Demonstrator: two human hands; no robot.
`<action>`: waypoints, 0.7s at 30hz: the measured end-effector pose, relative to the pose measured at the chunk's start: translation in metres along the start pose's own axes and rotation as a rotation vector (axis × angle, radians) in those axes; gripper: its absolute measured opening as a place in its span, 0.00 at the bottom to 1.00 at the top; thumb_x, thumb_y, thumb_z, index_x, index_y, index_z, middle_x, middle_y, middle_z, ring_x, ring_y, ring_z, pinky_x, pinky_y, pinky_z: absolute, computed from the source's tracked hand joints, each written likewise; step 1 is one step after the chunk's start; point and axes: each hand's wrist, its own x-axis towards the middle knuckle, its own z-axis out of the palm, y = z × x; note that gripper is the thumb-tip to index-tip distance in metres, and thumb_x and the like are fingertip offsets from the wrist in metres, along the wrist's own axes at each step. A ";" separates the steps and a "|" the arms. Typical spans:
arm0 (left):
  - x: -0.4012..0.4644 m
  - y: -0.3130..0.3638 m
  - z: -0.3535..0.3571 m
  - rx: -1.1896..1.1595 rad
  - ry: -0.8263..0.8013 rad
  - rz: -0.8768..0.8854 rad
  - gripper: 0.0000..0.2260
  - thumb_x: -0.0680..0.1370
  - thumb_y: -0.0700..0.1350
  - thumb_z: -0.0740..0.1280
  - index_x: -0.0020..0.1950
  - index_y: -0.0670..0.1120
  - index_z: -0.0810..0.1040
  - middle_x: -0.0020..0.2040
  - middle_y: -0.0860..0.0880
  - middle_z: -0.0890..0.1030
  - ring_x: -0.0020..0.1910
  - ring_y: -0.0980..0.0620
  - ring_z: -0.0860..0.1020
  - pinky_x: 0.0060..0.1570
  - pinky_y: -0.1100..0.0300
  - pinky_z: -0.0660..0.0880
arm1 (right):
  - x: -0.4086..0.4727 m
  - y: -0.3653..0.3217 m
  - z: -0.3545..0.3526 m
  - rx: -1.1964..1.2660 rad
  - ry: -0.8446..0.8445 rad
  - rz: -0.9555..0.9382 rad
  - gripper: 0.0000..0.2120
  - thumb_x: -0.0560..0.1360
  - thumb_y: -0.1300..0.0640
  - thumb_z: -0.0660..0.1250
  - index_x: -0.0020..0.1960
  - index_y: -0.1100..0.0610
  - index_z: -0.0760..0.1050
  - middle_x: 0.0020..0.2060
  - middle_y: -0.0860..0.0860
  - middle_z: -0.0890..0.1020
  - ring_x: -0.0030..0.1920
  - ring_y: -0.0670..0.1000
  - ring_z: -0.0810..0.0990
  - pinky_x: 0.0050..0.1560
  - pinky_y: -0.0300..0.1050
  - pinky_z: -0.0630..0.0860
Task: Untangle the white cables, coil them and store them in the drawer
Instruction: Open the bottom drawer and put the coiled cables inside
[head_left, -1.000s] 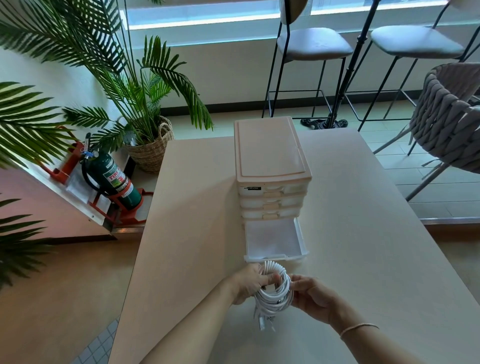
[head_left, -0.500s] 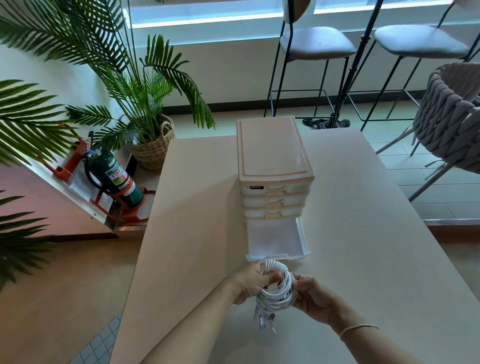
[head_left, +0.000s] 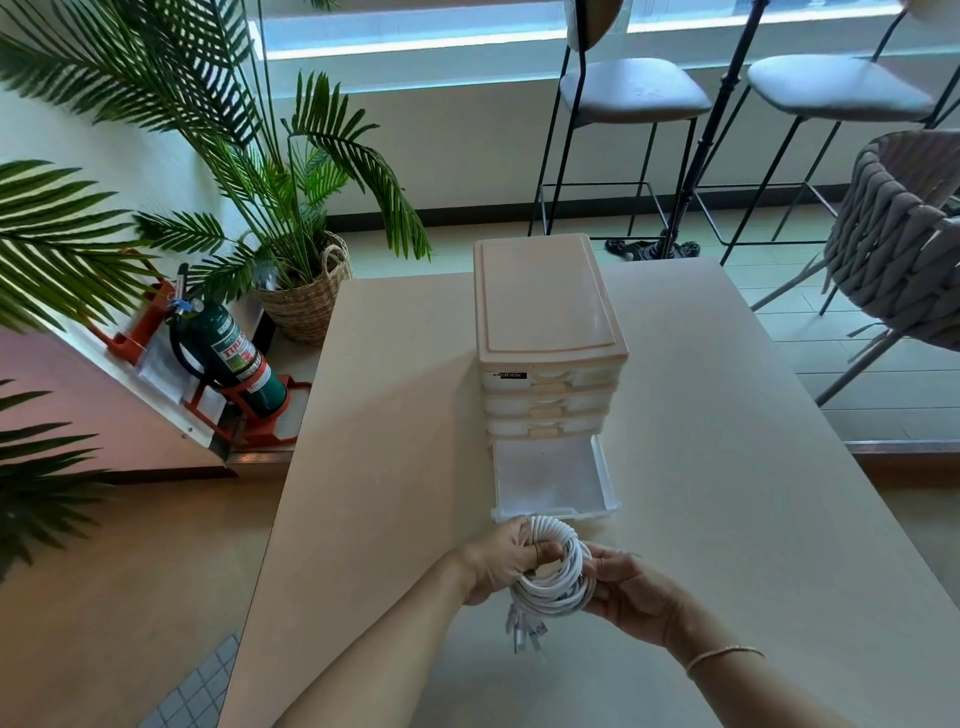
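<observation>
Not much moved since a second ago, the white cable coil (head_left: 553, 584) just sits a touch nearer the open bottom drawer (head_left: 550, 480). Left hand (head_left: 501, 558) fingers curl through it, right hand (head_left: 626, 590) pinches its rim, above the table (head_left: 727, 467).

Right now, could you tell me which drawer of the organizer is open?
The bottom drawer is pulled out toward the person, its white interior showing; the three drawers above sit closed in the organizer.

White cables (head_left: 556, 587); beige table (head_left: 727, 467); green extinguisher (head_left: 234, 358).
</observation>
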 end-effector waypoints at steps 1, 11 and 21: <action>0.000 0.002 -0.001 0.004 -0.009 0.004 0.04 0.78 0.41 0.66 0.51 0.43 0.77 0.41 0.53 0.81 0.40 0.59 0.79 0.46 0.66 0.75 | -0.001 -0.001 0.001 -0.001 -0.011 -0.004 0.33 0.50 0.56 0.84 0.53 0.63 0.81 0.44 0.58 0.83 0.42 0.52 0.84 0.43 0.43 0.81; 0.001 -0.005 -0.001 0.163 0.059 0.004 0.07 0.75 0.37 0.69 0.46 0.47 0.72 0.38 0.53 0.76 0.34 0.63 0.75 0.38 0.70 0.71 | -0.004 -0.011 0.005 -0.206 0.053 0.074 0.11 0.59 0.70 0.66 0.39 0.63 0.83 0.36 0.55 0.83 0.37 0.50 0.83 0.42 0.42 0.81; 0.001 -0.006 0.004 0.300 0.083 -0.013 0.10 0.73 0.42 0.72 0.48 0.48 0.71 0.43 0.49 0.75 0.46 0.51 0.73 0.51 0.56 0.71 | -0.007 -0.016 0.017 -0.533 0.042 0.127 0.12 0.61 0.69 0.63 0.30 0.55 0.81 0.27 0.45 0.79 0.30 0.41 0.77 0.35 0.33 0.74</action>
